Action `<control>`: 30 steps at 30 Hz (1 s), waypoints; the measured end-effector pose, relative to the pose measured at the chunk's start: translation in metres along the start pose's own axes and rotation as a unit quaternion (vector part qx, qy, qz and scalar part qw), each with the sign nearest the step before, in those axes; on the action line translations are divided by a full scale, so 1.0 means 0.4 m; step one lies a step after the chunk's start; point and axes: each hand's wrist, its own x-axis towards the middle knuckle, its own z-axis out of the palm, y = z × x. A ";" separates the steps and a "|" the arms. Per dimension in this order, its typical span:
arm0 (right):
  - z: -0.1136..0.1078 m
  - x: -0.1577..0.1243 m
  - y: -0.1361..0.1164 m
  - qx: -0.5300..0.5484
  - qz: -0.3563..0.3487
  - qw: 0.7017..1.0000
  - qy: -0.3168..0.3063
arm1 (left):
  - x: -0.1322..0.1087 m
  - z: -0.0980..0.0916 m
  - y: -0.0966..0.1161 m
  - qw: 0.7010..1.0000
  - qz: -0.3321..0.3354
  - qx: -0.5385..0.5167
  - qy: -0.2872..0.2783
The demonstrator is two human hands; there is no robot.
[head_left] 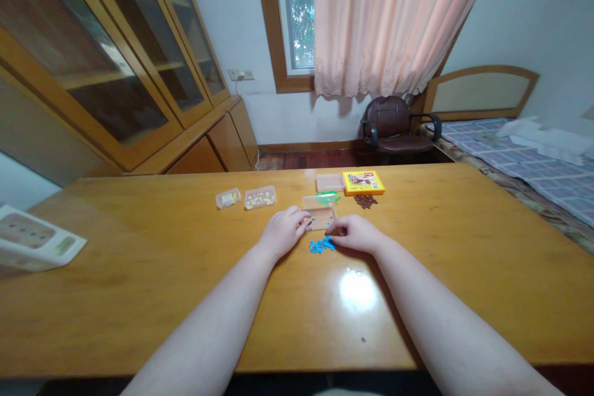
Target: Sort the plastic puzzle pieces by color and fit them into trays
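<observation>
A clear plastic box (322, 219) lies on the table with a few small blue pieces inside, its lid (312, 200) raised along the far side. The thumb and fingers of my left hand (284, 232) close on the box's left edge. A loose pile of small blue pieces (320, 245) sits just in front of the box. At the pile's right edge, my right hand (356, 233) has its thumb and fingertips pinched together. Whatever lies between those fingertips is too small to make out.
Behind the box are green pieces (330, 197), another clear box (330, 183), a yellow box (364, 182) and a brown pile (366, 201). Two clear containers, one with pale pieces (260, 198) and a smaller one (228, 198), stand left. A white box (37, 238) is far left.
</observation>
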 end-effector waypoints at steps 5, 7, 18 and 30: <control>-0.002 0.001 -0.003 -0.004 0.008 1.000 -0.012 | -0.006 -0.004 -0.004 0.995 0.032 0.000 -0.091; -0.002 0.002 -0.003 -0.009 0.011 1.000 -0.013 | -0.008 -0.011 -0.002 0.991 0.051 -0.012 -0.120; 0.002 0.005 0.002 -0.012 0.022 1.000 0.006 | -0.007 -0.013 0.006 0.984 0.050 -0.042 -0.164; 0.006 0.008 0.015 0.014 0.012 1.000 0.017 | -0.008 -0.004 0.006 0.985 0.052 -0.049 -0.155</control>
